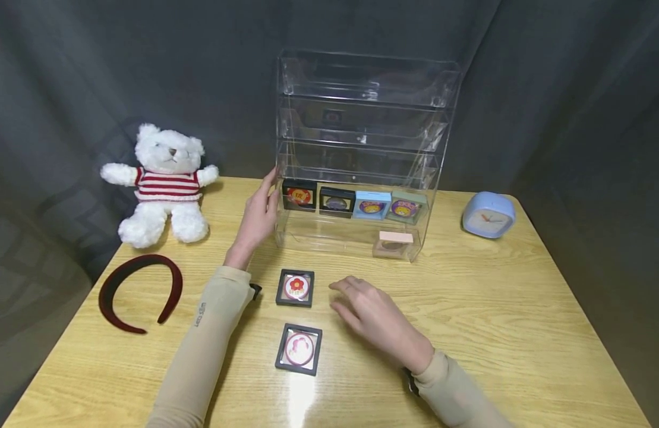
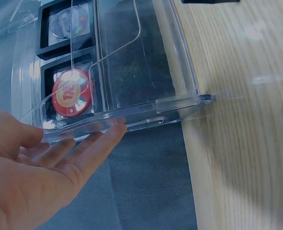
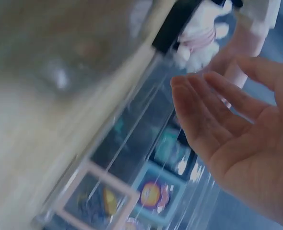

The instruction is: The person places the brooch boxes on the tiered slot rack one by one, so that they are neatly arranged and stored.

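Observation:
A clear acrylic display rack [image 1: 356,160] stands at the back of the table. My left hand [image 1: 259,214] rests against its left side, with straight fingers [image 2: 96,153] along the side panel in the left wrist view. On one tier stand a black-framed red badge [image 1: 299,195], a dark badge frame [image 1: 337,203], a blue one [image 1: 372,205] and a green one [image 1: 407,207]. A pink badge frame [image 1: 396,244] sits on the bottom tier, at the right. My right hand [image 1: 380,318], holding nothing, is over the table, right of two black-framed flower badges [image 1: 295,288], [image 1: 299,349].
A white teddy bear [image 1: 169,184] in a striped sweater sits at the left, behind a dark red headband [image 1: 139,261]. A blue alarm clock [image 1: 488,215] stands to the right of the rack. Dark curtains [image 1: 201,71] hang behind the table.

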Tool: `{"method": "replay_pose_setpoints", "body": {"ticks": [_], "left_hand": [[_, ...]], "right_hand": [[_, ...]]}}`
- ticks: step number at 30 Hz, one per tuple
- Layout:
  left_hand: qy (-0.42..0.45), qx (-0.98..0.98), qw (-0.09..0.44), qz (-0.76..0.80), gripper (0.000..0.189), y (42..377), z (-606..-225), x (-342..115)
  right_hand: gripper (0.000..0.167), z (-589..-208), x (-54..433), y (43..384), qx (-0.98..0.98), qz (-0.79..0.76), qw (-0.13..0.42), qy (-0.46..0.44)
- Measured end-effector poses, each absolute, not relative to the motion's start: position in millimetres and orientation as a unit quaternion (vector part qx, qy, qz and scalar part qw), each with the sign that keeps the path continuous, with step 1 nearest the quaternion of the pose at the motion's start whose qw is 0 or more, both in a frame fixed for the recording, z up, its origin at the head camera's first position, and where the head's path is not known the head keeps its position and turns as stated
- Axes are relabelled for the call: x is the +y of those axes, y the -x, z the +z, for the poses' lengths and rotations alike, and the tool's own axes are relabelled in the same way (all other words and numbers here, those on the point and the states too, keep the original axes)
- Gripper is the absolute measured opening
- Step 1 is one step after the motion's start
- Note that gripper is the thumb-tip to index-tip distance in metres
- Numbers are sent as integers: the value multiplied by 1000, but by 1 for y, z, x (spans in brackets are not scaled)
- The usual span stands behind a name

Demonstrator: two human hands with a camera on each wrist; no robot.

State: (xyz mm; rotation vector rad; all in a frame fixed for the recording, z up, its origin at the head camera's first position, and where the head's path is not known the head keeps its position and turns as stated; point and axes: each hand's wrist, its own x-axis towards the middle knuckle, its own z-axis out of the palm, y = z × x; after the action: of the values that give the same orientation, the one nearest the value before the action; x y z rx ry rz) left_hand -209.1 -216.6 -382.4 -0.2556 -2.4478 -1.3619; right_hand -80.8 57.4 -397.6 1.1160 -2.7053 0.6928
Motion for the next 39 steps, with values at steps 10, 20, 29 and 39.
{"method": "replay_pose_setpoints", "body": {"ticks": [10, 20, 29, 39], "left_hand": [[91, -854, 156, -488, 55, 210, -382, -216], [90, -854, 154, -489, 55, 211, -383, -217], [91, -857, 152, -484, 55, 211, -383, -217], [87, -854, 148, -490, 56, 210, -384, -218]], "right_hand": [[50, -404, 43, 56, -886, 212, 19, -413], [63, -411, 37, 46, -886, 194, -46, -420], [71, -413, 30, 39, -886, 167, -57, -429], [82, -413, 26, 33, -888, 133, -48, -437]]}}
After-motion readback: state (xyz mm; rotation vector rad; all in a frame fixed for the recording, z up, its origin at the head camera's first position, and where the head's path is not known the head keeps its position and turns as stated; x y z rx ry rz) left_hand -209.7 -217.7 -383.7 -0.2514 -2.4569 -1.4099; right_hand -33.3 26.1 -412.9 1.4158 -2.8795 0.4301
